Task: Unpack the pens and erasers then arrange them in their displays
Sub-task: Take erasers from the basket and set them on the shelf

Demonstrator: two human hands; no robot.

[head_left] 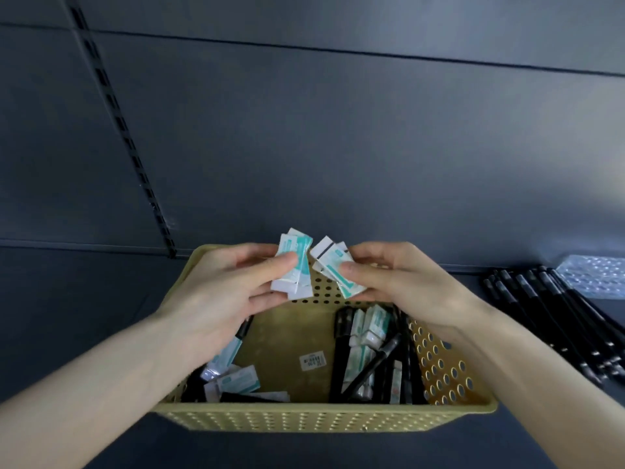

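Pinching a fanned stack of small white-and-teal wrapped erasers [294, 262] in each grip, the left hand [236, 292] and right hand [399, 286] are both closed on their stacks, thumbs on top, just above the far end of the yellow perforated plastic basket [321, 414]. More erasers and black pens [341, 353] lie inside it. The stacks look loose and uneven, so easing either grip while carrying could let erasers slide out, back among the pens or onto the dark shelf [84, 316].

You held erasers [293, 265] above the basket [324, 419]; loose pens [341, 353] lay in it, other pens [554, 316] on the surface [84, 299] to its right, before a tray [595, 275].
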